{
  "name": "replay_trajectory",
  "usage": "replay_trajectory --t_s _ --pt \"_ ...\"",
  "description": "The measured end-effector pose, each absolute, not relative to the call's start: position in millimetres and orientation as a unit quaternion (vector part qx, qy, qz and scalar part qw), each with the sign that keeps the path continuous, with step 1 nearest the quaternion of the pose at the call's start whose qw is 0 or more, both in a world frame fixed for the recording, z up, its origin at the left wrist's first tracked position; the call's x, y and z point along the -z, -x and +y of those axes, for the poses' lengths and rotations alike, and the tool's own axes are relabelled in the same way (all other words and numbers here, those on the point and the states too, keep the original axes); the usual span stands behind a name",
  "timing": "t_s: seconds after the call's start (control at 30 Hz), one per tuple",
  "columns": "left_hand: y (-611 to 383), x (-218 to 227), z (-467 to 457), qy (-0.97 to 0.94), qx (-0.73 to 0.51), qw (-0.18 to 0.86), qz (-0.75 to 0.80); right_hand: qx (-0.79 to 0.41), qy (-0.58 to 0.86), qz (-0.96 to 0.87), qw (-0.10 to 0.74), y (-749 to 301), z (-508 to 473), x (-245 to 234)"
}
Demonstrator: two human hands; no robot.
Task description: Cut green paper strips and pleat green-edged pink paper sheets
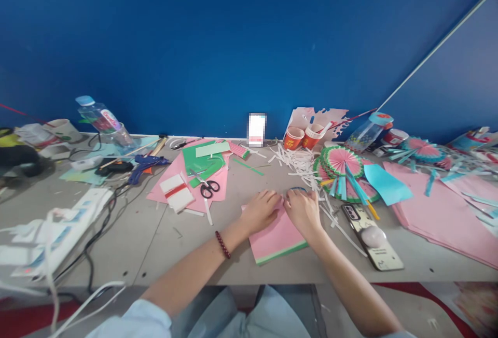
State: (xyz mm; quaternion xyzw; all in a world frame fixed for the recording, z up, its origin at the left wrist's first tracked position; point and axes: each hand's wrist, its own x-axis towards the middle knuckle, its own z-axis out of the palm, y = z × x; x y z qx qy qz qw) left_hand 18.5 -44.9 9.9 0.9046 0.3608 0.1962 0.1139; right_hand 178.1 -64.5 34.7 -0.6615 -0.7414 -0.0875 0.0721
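Left hand (264,208), right hand (302,212) curled on green-edged pink paper (277,242), lower centre; grip unclear; near part unpleated; round pink-green paper fan (337,163), right, pleated.

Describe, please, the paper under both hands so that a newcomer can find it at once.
Below the blue wall stands a grey table. Midway along its near side, pink paper lies under the left hand and right hand. A green band along its near edge sets it apart from the pink sheets at the right.
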Motion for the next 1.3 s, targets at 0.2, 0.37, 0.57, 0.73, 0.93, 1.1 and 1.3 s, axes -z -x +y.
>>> replay_trajectory --t_s 0.2,0.37,0.57,0.73,0.93,1.1,1.3 --pt "-10 -10 -37 -0.818 -0.292 0.221 0.443 0.053 0.615 -0.769 0.163 -175 -64 -34" --pt "-3 -12 -29 -0.758 -0.286 0.387 0.441 0.041 0.57 -0.796 0.2 -170 -64 -34" --pt "2 -23 -25 -0.714 -0.306 0.472 0.417 0.056 0.554 -0.797 0.234 -167 -66 -34" --pt "6 -31 -25 -0.698 -0.3 0.496 0.421 0.032 0.534 -0.796 0.282 -165 -66 -32" --pt "9 -35 -25 -0.703 -0.325 0.493 0.396 -0.052 0.503 -0.774 0.381 -165 -62 -27" --pt "9 -40 -25 -0.678 -0.364 0.507 0.388 -0.072 0.507 -0.738 0.439 -166 -61 -27" --pt "11 -45 -30 -0.606 -0.329 0.597 0.41 -0.073 0.536 -0.709 0.453 -176 -54 -33"
